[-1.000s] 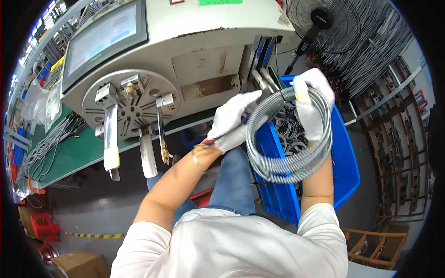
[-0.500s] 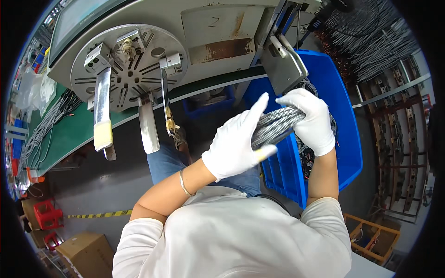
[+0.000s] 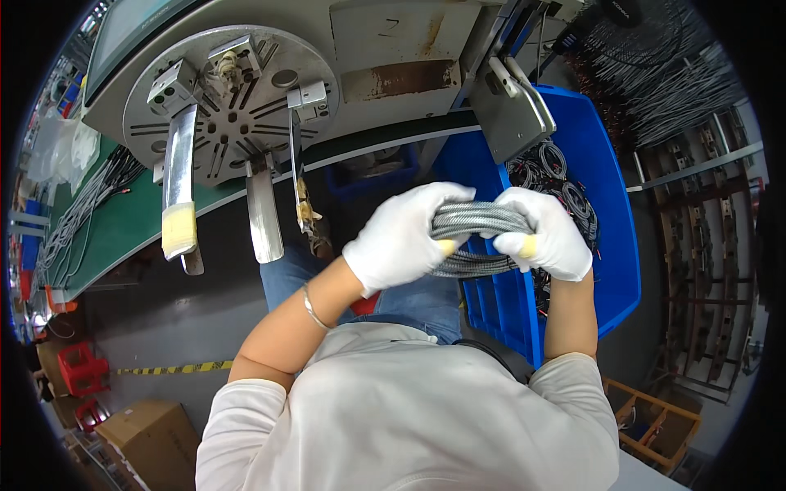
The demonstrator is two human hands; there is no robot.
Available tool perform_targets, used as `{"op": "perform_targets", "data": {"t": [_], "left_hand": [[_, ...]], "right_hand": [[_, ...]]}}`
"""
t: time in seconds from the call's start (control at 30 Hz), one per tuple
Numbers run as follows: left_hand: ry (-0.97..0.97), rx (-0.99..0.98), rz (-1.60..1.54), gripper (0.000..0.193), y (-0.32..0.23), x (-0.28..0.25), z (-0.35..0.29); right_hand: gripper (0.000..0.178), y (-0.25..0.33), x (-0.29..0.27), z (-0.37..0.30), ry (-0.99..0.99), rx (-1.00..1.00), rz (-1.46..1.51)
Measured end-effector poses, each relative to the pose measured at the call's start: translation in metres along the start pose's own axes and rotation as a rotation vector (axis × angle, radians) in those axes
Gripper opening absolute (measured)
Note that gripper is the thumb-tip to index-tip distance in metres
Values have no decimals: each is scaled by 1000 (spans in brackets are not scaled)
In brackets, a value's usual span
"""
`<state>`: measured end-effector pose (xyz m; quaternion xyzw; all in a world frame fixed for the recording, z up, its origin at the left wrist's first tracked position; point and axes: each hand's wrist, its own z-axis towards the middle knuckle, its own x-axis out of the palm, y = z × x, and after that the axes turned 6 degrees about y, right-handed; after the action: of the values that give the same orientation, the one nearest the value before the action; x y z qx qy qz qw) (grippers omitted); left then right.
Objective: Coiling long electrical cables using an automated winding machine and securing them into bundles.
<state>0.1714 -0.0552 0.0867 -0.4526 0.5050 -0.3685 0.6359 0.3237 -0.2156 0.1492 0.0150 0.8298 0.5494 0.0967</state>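
Note:
A coil of grey braided cable (image 3: 473,221) is squeezed flat between both gloved hands in front of my chest. My left hand (image 3: 405,237) in a white glove wraps over its left end. My right hand (image 3: 544,233), also gloved, grips the right end. Both hold the bundle above the near edge of a blue plastic bin (image 3: 610,213) that holds several dark cable bundles (image 3: 557,176). A round slotted winding disc (image 3: 233,94) with metal arms hangs on the machine up left, apart from the hands.
A green bench (image 3: 123,221) runs along the left with loose grey cables (image 3: 82,204). A metal bracket (image 3: 512,110) juts out above the bin. Racks of hanging cables (image 3: 679,90) fill the right. Red crates (image 3: 78,368) and a cardboard box (image 3: 143,430) stand on the floor.
The open ring of cable held up near the machine has come down toward my chest and been pressed into a flat bundle, with both hands closing around its ends.

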Motion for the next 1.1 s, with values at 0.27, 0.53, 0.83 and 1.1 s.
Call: {"op": "perform_targets", "data": {"t": [0.27,0.53,0.83,1.1], "left_hand": [[2,-232,-31,19,4,-2,-2],[280,-205,-38,21,-6,-28,0],[259,-321,-445,19,2,-9,2],[358,-261,-644,24,26,-22,1]], "right_hand": [[26,-9,23,27,-343,-598,-697],[16,11,12,18,179,176,4],[20,-16,23,42,-202,-110,-757],[13,-4,14,30,-63,120,-90]]}}
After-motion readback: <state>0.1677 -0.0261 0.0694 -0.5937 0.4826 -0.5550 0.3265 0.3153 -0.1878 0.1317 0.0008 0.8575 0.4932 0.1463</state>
